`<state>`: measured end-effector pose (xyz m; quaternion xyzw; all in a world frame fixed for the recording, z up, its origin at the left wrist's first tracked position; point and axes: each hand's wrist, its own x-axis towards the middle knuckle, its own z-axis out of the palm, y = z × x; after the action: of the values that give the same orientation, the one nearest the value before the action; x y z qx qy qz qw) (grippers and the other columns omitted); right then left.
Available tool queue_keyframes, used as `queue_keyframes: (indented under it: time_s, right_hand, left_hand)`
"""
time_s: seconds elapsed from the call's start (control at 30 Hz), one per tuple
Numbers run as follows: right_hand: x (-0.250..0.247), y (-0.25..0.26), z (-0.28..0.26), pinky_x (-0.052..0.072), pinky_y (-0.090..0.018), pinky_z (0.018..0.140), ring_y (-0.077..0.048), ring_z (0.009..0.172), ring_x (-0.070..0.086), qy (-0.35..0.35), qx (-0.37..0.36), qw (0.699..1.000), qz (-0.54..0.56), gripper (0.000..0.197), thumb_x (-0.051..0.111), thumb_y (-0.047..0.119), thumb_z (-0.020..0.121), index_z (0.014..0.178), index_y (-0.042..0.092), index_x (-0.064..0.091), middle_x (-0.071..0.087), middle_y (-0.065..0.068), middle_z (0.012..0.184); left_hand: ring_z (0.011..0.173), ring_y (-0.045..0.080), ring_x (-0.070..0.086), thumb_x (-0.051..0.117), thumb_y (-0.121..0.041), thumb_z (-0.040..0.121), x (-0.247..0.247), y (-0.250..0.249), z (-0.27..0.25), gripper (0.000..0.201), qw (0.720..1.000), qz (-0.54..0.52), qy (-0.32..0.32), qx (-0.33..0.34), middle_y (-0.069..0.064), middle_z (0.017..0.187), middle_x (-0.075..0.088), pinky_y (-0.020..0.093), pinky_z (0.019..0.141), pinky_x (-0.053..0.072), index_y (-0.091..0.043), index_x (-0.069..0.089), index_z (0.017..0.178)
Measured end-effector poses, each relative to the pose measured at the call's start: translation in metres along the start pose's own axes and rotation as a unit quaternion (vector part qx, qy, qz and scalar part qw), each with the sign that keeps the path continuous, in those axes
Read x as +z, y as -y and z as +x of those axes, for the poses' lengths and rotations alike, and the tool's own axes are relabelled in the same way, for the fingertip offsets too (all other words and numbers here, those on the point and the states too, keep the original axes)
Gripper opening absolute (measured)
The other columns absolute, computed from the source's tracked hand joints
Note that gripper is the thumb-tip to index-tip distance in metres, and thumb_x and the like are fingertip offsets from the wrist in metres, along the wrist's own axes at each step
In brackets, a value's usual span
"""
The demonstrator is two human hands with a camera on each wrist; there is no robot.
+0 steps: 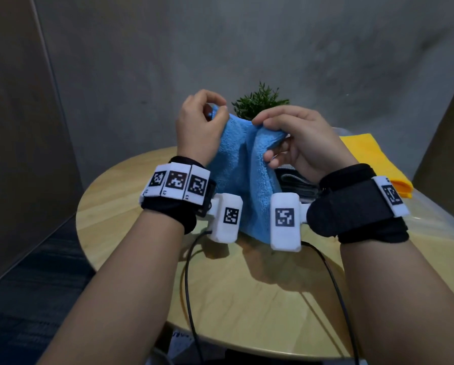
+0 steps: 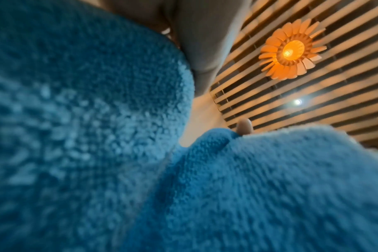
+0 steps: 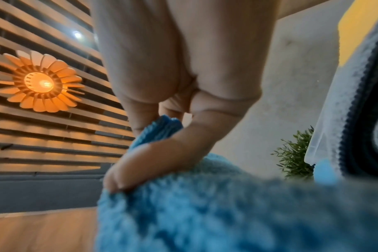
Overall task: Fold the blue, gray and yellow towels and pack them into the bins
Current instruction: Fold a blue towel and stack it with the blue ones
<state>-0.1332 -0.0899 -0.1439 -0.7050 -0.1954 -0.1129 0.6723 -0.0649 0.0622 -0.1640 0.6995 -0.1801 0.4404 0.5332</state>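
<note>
The blue towel is held up above the round wooden surface, gripped along its top edge by both hands, and its lower part hangs down until it meets the surface between the two wrists. The left hand is curled round the towel's upper left corner, with the cloth pinched between thumb and fingers. The right hand is closed on the upper right part of the towel, its fingers bent over a bunched fold; in the right wrist view the fingers are seen pressed into the blue pile. In the left wrist view the frame is almost filled by the blue towel, and only one fingertip is seen above the fabric.

The yellow towel is laid flat to the right, behind the right hand, over a clear plastic bin whose rim is seen at the right edge of the surface. A gray towel with dark stripes is partly seen just below the right hand, behind the blue towel. A small green plant stands at the far side of the surface, behind the two hands. Black straps with white marker blocks are worn on both wrists, and two black cables are trailed across the near part of the surface.
</note>
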Motion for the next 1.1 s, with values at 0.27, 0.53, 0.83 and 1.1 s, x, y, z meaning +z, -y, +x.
queue_keyframes:
  time_s: [0.27, 0.53, 0.83, 1.1]
  right_hand:
    - [-0.042, -0.007, 0.005, 0.035, -0.016, 0.047, -0.009, 0.06, 0.043, -0.135, -0.062, 0.97, -0.192, 0.025, 0.066, -0.002, 0.077, 0.086, 0.02, 0.067, 0.051, -0.003, 0.078]
    - [-0.05, -0.018, 0.013, 0.044, -0.021, 0.065, -0.01, 0.074, 0.053, -0.171, -0.051, 0.938, -0.296, 0.014, 0.066, 0.006, 0.083, 0.096, 0.011, 0.065, 0.058, 0.002, 0.08]
    - [-0.024, -0.011, 0.011, 0.042, -0.016, 0.073, -0.003, 0.08, 0.054, -0.087, -0.197, 0.921, -0.325, 0.021, 0.063, 0.005, 0.085, 0.097, 0.022, 0.065, 0.061, 0.008, 0.088]
    - [-0.023, -0.009, 0.005, 0.051, -0.023, 0.079, -0.01, 0.088, 0.059, -0.022, -0.176, 0.961, -0.214, 0.042, 0.075, 0.034, 0.07, 0.109, 0.029, 0.059, 0.061, 0.004, 0.097]
  left_hand:
    - [0.071, 0.003, 0.047, 0.064, -0.015, 0.088, -0.026, 0.022, 0.018, 0.022, 0.994, -0.067, 0.025, -0.083, -0.01, 0.078, 0.053, 0.017, 0.073, 0.042, -0.012, 0.064, 0.11]
    - [0.106, 0.029, 0.056, 0.053, -0.031, 0.094, -0.029, 0.027, 0.019, 0.03, 0.964, 0.204, 0.168, -0.029, 0.017, 0.11, 0.061, 0.034, 0.09, 0.041, -0.01, 0.069, 0.109]
    - [0.133, 0.014, 0.035, 0.064, -0.054, 0.066, -0.019, -0.006, -0.002, 0.085, 0.957, 0.029, 0.273, 0.099, -0.009, 0.138, 0.038, 0.034, 0.112, 0.026, -0.029, 0.031, 0.14]
    - [0.058, 0.006, 0.042, 0.06, -0.026, 0.065, -0.031, 0.002, 0.008, 0.022, 0.964, -0.048, 0.26, -0.002, -0.005, 0.063, 0.048, 0.024, 0.057, 0.034, -0.007, 0.06, 0.075]
